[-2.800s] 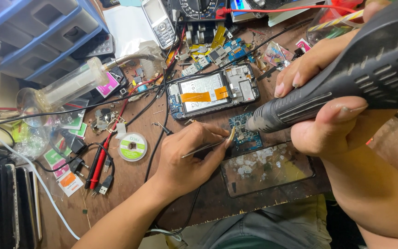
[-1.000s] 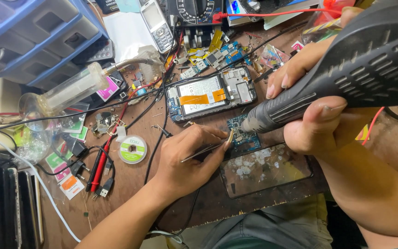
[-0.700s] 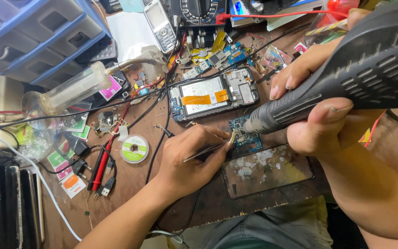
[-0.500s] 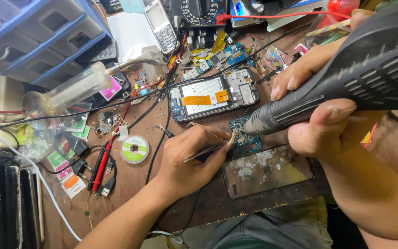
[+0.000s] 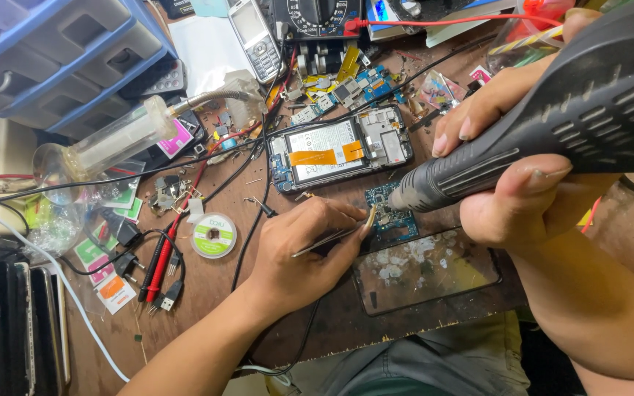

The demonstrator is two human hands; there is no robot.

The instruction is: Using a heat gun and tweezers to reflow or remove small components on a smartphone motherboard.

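The left hand (image 5: 299,253) is pinching tweezers (image 5: 332,236) to steady the circuit board (image 5: 390,220) while the right hand (image 5: 511,183), fingers wrapped around the heat gun (image 5: 552,125), is aiming its nozzle there.

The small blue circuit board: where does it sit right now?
In the head view the small blue circuit board lies right of centre on the wooden bench, just below the opened phone, between the tweezers and the hot-air tool.

I see a worn brown desk (image 5: 207,293) crowded with parts: an opened phone (image 5: 340,149) at the far middle, a small blue circuit board (image 5: 390,220) nearer, a cracked glass panel (image 5: 427,268) nearest, and a green solder-wick spool (image 5: 213,235) at left beside red probes (image 5: 161,260).
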